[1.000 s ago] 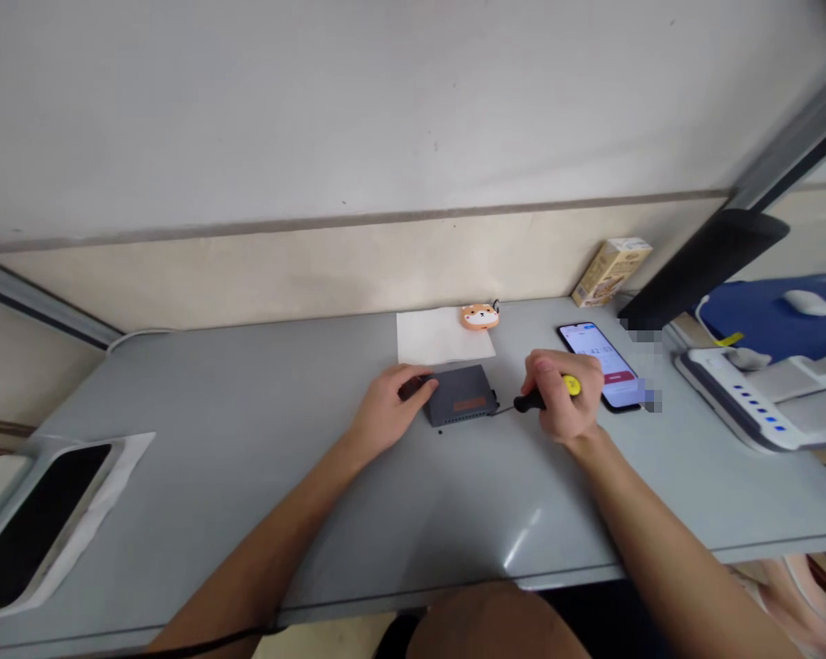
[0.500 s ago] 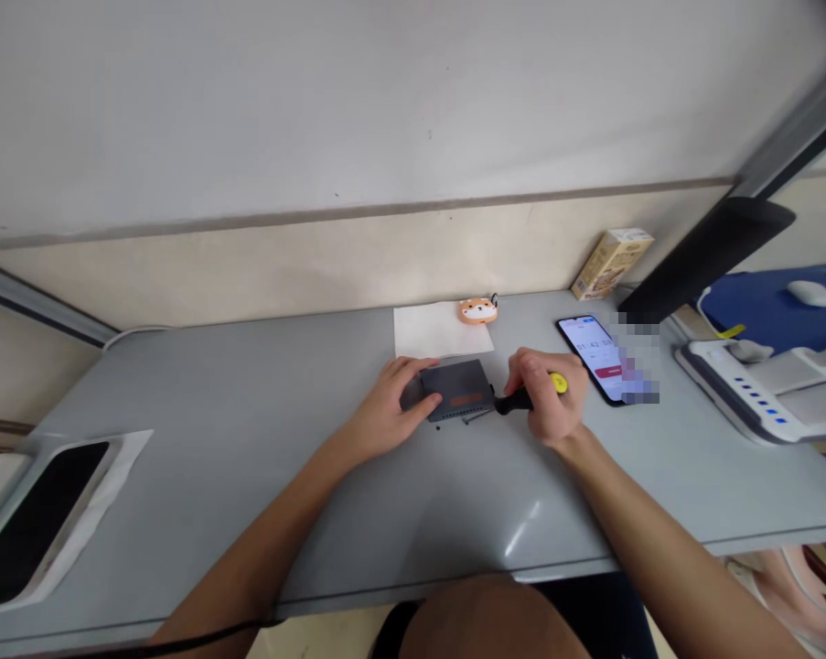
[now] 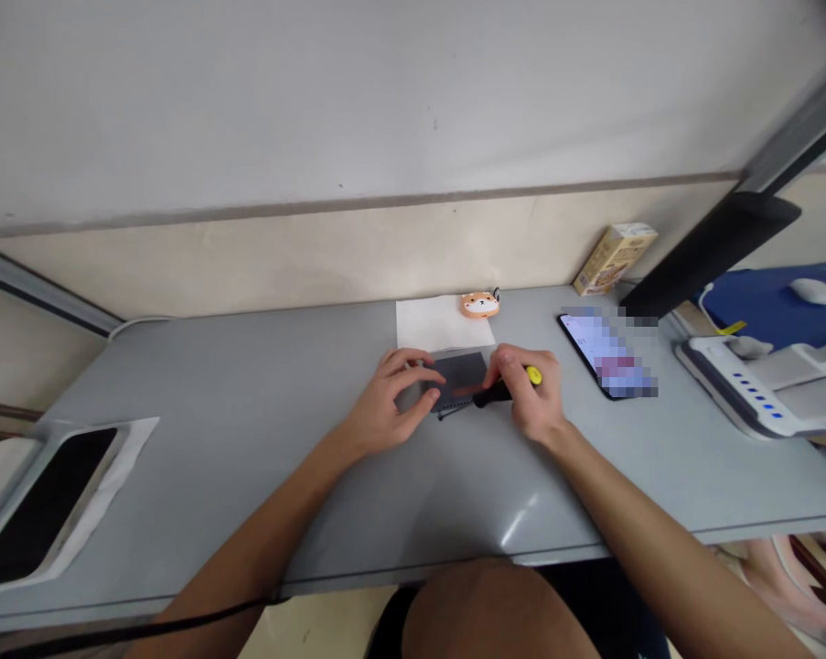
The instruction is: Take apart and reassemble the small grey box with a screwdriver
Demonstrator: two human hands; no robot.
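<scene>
Screwdriver point(image 3: 493, 394) lies in our right hand point(image 3: 532, 389), the black handle wrapped by curled fingers, with the thumb laid along it and the yellow end showing behind the grip. We likely hold it that low and flat so that its shaft can slide past the near side of the dark grey box point(image 3: 462, 369) rather than over the top. Its long axis runs almost sideways, slanting slightly toward us: the tip points away from the right fingers, to the left and a little nearer, ending just below our left thumb. A dark spot sits at that tip; we cannot tell whether it is only the tip or some small piece touching it.

Our left hand point(image 3: 389, 403) spreads its fingers over the box's left end, thumb apart from the forefinger, seemingly to steady it; how firmly they press, we cannot tell. The box lies flat between both sets of fingers, its row of slots facing us. Beyond the left fingertips rests a white paper point(image 3: 433, 325); past the right knuckles, a phone point(image 3: 601, 352).
</scene>
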